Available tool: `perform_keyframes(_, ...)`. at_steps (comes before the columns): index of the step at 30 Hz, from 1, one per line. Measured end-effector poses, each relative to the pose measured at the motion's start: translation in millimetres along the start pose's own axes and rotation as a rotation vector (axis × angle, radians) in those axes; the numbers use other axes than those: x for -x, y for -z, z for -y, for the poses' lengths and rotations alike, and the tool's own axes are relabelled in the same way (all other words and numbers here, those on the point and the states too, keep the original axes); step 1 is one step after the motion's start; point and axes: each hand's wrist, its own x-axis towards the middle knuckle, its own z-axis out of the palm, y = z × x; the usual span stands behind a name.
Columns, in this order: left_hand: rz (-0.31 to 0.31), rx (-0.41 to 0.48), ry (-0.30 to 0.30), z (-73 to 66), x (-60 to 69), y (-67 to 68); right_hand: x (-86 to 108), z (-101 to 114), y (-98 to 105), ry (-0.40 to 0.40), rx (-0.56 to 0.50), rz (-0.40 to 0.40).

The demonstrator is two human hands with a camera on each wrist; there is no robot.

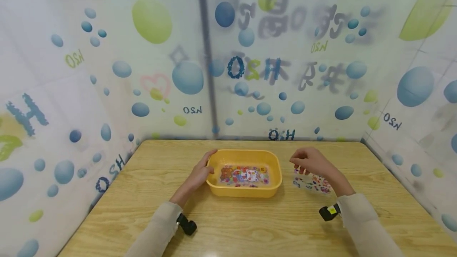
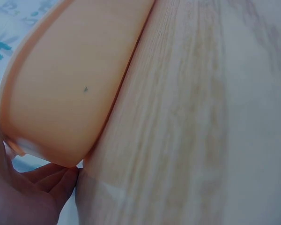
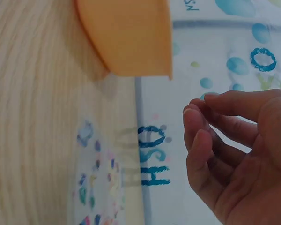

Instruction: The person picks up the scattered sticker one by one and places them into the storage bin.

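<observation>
A yellow basin (image 1: 244, 191), orange-toned in both wrist views, stands on the table, with a colourful sheet of bear and flower stickers (image 1: 246, 175) lying inside. The left hand (image 1: 200, 173) grips its left end, thumb over the rim and fingers outside; the left wrist view shows the fingers (image 2: 61, 180) at the basin's outer corner. To the basin's right, a clear sheet with small coloured stickers (image 1: 314, 183) lies on the table. The right hand (image 1: 314, 163) is raised above that sheet's far edge, fingers curled and thumb tip close to the index finger. Nothing shows between them.
The pale wood table (image 1: 242, 225) meets a curtain (image 1: 303, 90) along its far edge, printed with blue and green drops and letters. Similar printed sheeting stands at the left and right. Each wrist carries a black strapped camera.
</observation>
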Motion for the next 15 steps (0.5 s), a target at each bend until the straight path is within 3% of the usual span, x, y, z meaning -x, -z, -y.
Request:
perform_keyframes(9, -0.004, -0.006, 0.016, -0.1, 0.5, 0.0, 11.0, -26, -7, -0.058, 0.135, -0.191)
perform_keyframes(15, 0.005, -0.001, 0.014, 0.7, -0.3, 0.2, 14.9, -42, -1, -0.076, 0.228, -0.197)
